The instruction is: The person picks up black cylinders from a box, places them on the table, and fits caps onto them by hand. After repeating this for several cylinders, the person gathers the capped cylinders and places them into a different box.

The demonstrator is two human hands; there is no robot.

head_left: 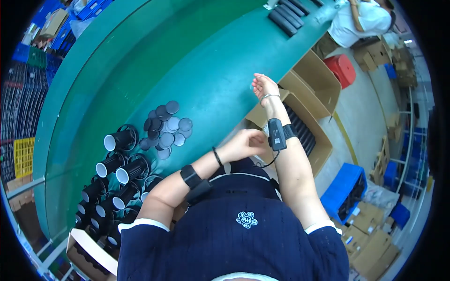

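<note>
My left hand (244, 144) is just left of my right forearm, beside the black strapped-on device (276, 134). Its fingers are loosely bent and apart, and nothing shows in them. A thin black cable (271, 161) hangs from the device near my left fingertips; whether they touch it I cannot tell. My right hand (265, 86) is raised near the bench's right edge, fingers loosely curled and apart, holding nothing. Round dark grey discs (166, 139) lie in a loose pile on the green bench (206, 84), left of my left hand.
Several black cups with handles and white insides (119, 140) lie at the left. Below them stands an open carton (93, 248). Right of the bench are a carton of black cylinders (300, 126), a red stool (341, 70) and a blue crate (342, 187). Another person (358, 23) is at the far right.
</note>
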